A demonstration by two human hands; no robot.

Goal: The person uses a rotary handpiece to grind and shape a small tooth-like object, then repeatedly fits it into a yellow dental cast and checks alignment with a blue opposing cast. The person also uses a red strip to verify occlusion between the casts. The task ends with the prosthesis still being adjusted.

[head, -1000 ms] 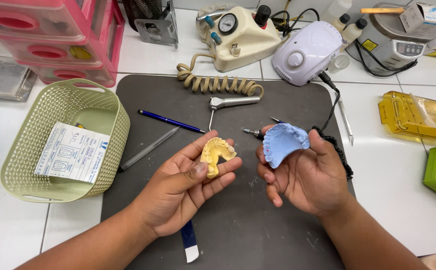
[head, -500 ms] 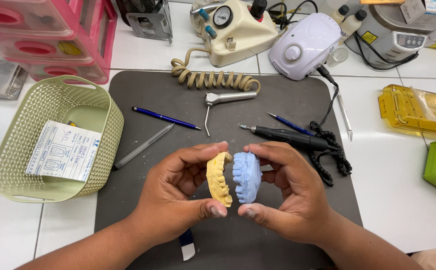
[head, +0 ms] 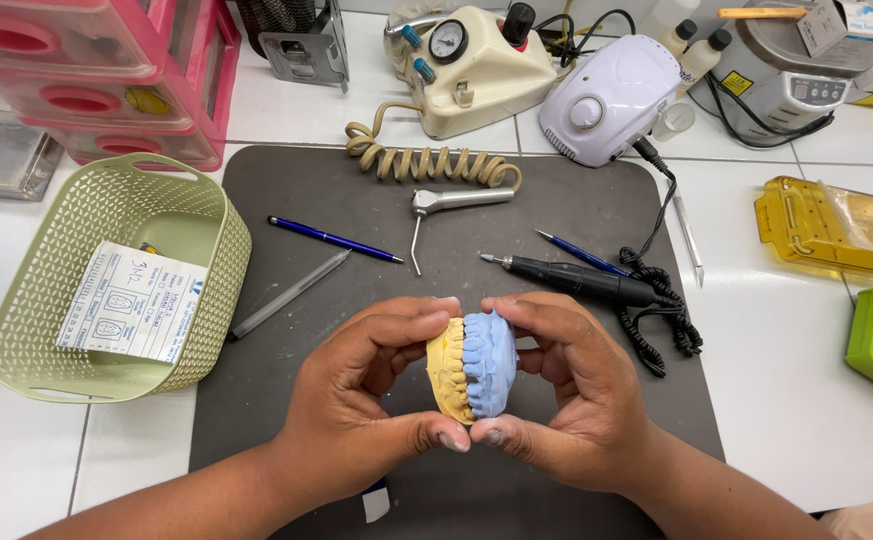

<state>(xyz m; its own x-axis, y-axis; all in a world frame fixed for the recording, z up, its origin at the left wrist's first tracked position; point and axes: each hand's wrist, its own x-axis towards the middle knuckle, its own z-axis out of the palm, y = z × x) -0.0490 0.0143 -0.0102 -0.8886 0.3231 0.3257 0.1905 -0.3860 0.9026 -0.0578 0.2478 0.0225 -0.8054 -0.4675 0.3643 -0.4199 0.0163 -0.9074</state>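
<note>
My left hand (head: 361,400) grips a yellow dental cast (head: 447,370) and my right hand (head: 566,385) grips a blue dental cast (head: 489,362). The two casts are pressed together tooth side to tooth side, held upright between my fingers and thumbs above the dark grey mat (head: 356,200). Both hands wrap around the pair from opposite sides.
On the mat lie a blue pen (head: 334,239), a grey tool (head: 289,294), a metal air nozzle on a coiled hose (head: 456,200) and a black handpiece (head: 581,280) with cord. A green basket (head: 186,330) holding a paper form stands left. Pink drawers, machines and a yellow box (head: 836,230) line the back and right.
A second ago my hands held the casts apart and facing up. They then came together, and now the yellow and blue casts are closed against each other.
</note>
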